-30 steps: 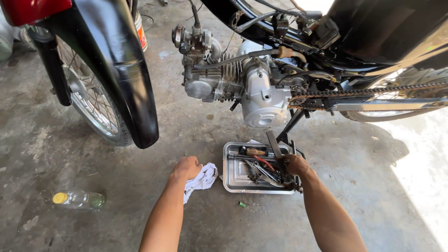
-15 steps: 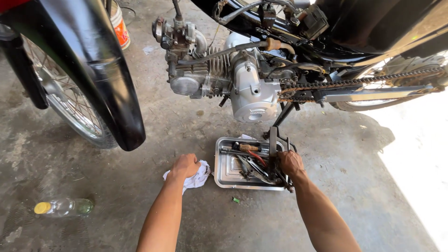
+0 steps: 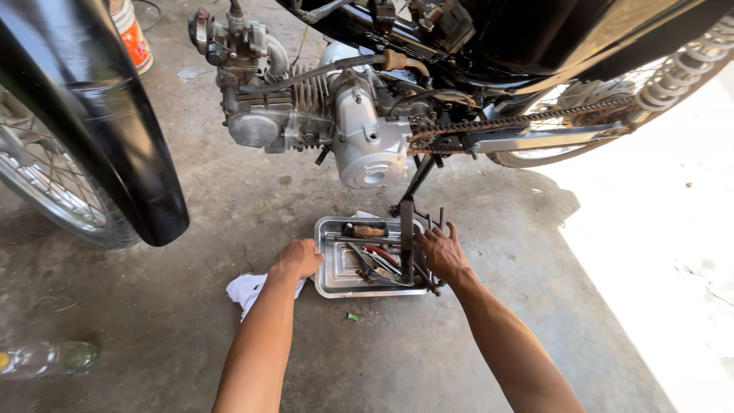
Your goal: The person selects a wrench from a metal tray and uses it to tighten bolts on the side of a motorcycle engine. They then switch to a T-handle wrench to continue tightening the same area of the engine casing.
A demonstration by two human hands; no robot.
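A shallow metal tray [image 3: 330, 284] lies on the concrete floor under a motorcycle engine [image 3: 359, 134]. It holds several hand tools, among them a wooden-handled screwdriver [image 3: 365, 230] and red-handled pliers [image 3: 382, 256]. My left hand [image 3: 295, 260] rests closed against the tray's left edge, on a white rag [image 3: 246, 291]. My right hand [image 3: 442, 252] reaches into the tray's right side, fingers curled among the tools beside the black centre stand [image 3: 407, 229]. Whether it grips a tool I cannot tell.
The motorcycle's front wheel and black fender [image 3: 115, 145] stand at the left. The drive chain [image 3: 520, 122] and rear wheel [image 3: 581, 115] are at the upper right. A clear bottle [image 3: 46, 358] lies at the lower left, an orange-and-white container [image 3: 131, 34] at the back.
My left hand has slid right from the middle of the rag to the tray's left edge. The view has moved closer and shifted left; my right hand stays in the tray.
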